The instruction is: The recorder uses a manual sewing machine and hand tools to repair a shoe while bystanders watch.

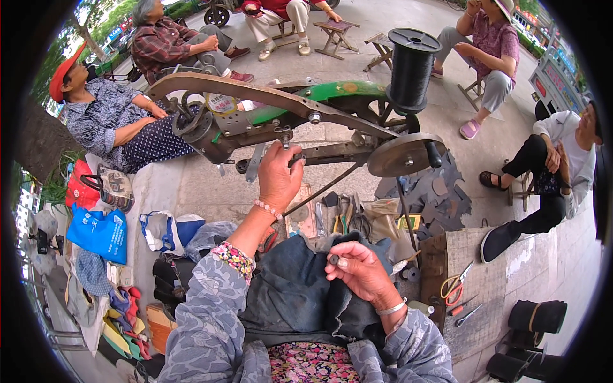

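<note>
A hand-cranked shoe-repair sewing machine (249, 96), with a brown metal arm and a green frame, stands in front of me. My left hand (279, 172) reaches up to it, fingers bent around a small metal fitting (285, 135) under the arm; the fingertips are partly hidden. Above my lap, my right hand (364, 271) pinches a small dark round piece, like a bobbin (333, 260), between thumb and fingers. A spool of black thread (408, 73) sits upright on the machine's far right, above the grey handwheel (403, 156). Dark cloth (281, 274) covers my lap.
Pliers (348, 210) and other tools lie beyond my knees, beside dark sheet scraps (434, 195). Orange-handled scissors (454, 287) rest on a wooden board (476, 255) at right. Bags, including a blue one (99, 233), stand at left. Several people sit around on low stools.
</note>
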A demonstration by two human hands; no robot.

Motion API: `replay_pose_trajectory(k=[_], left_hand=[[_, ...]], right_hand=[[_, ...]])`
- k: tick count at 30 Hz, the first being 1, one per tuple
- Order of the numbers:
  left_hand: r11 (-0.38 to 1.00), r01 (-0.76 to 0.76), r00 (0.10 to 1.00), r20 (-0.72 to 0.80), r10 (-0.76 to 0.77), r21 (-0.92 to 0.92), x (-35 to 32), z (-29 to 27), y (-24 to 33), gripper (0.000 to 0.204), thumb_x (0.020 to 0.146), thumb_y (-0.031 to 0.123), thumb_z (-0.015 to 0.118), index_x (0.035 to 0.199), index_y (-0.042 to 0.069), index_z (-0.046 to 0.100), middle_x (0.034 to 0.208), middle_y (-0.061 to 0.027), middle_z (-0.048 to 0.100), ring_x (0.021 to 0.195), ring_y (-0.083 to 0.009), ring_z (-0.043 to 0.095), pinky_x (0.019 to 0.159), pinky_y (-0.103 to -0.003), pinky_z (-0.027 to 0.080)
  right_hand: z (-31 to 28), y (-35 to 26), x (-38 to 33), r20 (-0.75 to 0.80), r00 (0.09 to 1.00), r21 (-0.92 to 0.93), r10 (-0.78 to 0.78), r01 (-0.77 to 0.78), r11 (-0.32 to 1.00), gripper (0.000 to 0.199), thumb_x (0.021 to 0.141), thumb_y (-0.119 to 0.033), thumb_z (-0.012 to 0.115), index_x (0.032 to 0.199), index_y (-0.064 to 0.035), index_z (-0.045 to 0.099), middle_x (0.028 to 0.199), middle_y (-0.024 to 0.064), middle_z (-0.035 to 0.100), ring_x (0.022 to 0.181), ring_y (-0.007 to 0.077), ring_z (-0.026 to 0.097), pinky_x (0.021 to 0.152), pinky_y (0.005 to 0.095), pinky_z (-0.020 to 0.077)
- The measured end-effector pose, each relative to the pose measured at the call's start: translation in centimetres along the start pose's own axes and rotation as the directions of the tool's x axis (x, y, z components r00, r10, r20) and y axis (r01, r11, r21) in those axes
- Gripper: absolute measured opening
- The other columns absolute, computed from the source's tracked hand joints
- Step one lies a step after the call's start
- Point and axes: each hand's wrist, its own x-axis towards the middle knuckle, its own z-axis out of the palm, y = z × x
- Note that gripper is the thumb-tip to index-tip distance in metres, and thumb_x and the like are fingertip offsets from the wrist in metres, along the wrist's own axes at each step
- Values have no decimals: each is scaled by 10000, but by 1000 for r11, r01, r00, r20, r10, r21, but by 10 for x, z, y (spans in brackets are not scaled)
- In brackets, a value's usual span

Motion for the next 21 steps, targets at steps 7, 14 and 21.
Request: replay_pose_trajectory(k=[7, 14, 21], left_hand=[[970, -102, 993, 76, 87, 220, 5, 6, -6, 264, 693, 111, 682, 943, 76, 603, 880, -100, 611, 819, -340, 545, 753, -411, 427], [962, -272, 962, 14, 272, 28, -25, -37, 20, 270, 708, 82, 679, 954, 9, 595, 919, -145, 567, 841, -325, 551, 737, -396, 442], [963, 270, 617, 766, -181, 11, -217, -169, -12, 74, 791, 99, 578, 809, 29, 595, 791, -150, 549, 771, -326, 541, 666, -387, 448]], right_hand=[[-6, -15, -23, -25, 996, -2, -82, 82, 997, 214, 865, -26, 561, 1078, -1, 564, 991, 115, 611, 872, 218, 624, 756, 361, 529], [-10, -23, -65, -128, 965, -26, -228, 227, 974, 230, 838, -33, 578, 1064, 8, 564, 976, 135, 584, 831, 237, 611, 714, 365, 523], [-42, -17, -210, -510, 799, -170, -320, 271, 948, 193, 775, -32, 616, 963, -6, 584, 906, 131, 541, 766, 236, 591, 652, 337, 517]])
